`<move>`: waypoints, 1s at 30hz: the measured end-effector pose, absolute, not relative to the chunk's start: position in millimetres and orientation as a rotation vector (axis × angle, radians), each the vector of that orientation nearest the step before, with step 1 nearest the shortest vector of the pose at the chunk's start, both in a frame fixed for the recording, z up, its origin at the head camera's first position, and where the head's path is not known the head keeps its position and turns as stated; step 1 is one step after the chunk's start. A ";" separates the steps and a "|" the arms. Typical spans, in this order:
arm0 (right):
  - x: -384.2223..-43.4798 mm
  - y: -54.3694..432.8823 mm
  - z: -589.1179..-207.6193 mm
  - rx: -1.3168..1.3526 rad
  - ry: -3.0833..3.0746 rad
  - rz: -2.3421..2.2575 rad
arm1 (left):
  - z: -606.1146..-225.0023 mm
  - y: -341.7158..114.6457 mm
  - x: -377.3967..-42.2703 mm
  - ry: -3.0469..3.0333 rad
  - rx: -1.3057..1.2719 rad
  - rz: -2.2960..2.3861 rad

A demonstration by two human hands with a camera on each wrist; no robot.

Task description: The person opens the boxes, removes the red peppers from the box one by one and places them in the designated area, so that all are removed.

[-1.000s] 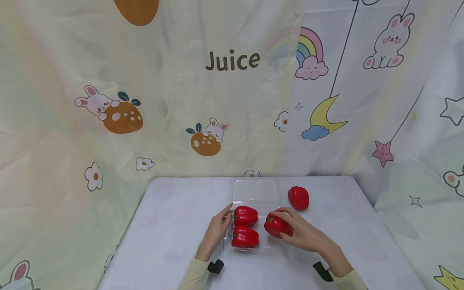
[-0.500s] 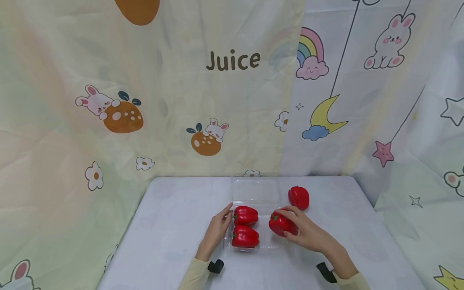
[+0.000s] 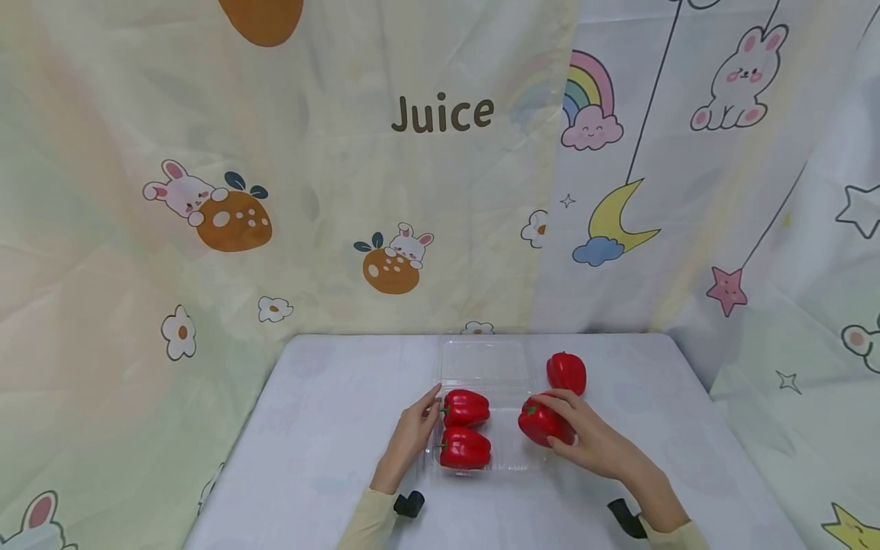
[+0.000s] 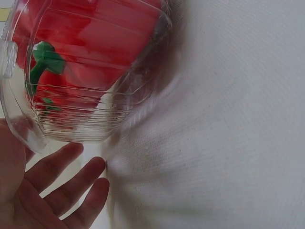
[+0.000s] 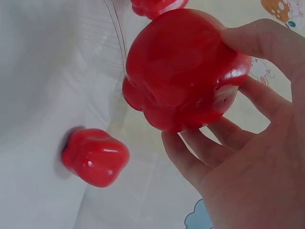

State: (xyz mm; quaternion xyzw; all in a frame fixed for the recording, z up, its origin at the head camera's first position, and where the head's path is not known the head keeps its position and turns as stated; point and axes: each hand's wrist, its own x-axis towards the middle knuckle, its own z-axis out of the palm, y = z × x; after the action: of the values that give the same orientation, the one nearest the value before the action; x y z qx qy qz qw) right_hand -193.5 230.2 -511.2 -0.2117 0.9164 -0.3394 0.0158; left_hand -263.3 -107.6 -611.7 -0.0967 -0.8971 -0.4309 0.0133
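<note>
My right hand (image 3: 593,434) grips a red bell pepper (image 3: 546,422) with a green stem, over the right side of a clear plastic clamshell container (image 3: 505,454). In the right wrist view the thumb lies on one side of this bell pepper (image 5: 186,71) and the fingers on the other. Two more red bell peppers, a rear one (image 3: 467,409) and a front one (image 3: 465,448), lie on their sides in the container's left half, stems to the left. My left hand (image 3: 411,431) rests at the container's left side, its fingers extended and spread in the left wrist view.
Another red bell pepper (image 3: 567,372) sits on the white-covered table (image 3: 330,428), behind my right hand and outside the container. The container's lid (image 3: 484,363) lies folded back toward the rear edge. A printed curtain (image 3: 330,168) hangs behind the table.
My right hand has moved a little to the right with the bell pepper in its grip. The left hand and the two bell peppers in the container have stayed put.
</note>
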 end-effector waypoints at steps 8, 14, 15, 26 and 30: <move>-192.5 238.5 -510.1 -0.622 2.872 -1.057 | -612.3 -108.3 -264.6 -2.786 -0.315 -1.337; -194.1 245.6 -513.7 -0.618 2.877 -1.080 | -612.6 -107.8 -265.2 -2.788 -0.309 -1.345; -194.4 246.7 -514.5 -0.621 2.879 -1.084 | -612.8 -107.8 -265.3 -2.788 -0.309 -1.346; -197.7 254.1 -517.8 -0.579 2.888 -1.138 | -613.7 -108.1 -265.7 -2.789 -0.304 -1.343; -197.1 255.9 -520.0 -0.562 2.916 -1.136 | -613.8 -108.7 -264.7 -2.791 -0.308 -1.343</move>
State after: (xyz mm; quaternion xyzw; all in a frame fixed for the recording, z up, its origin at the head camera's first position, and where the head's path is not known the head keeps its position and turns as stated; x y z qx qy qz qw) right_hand -197.1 255.9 -520.0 -0.1768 0.9170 -0.3571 -0.0190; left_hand -264.7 -108.7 -613.8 -0.0990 -0.8966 -0.4314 0.0147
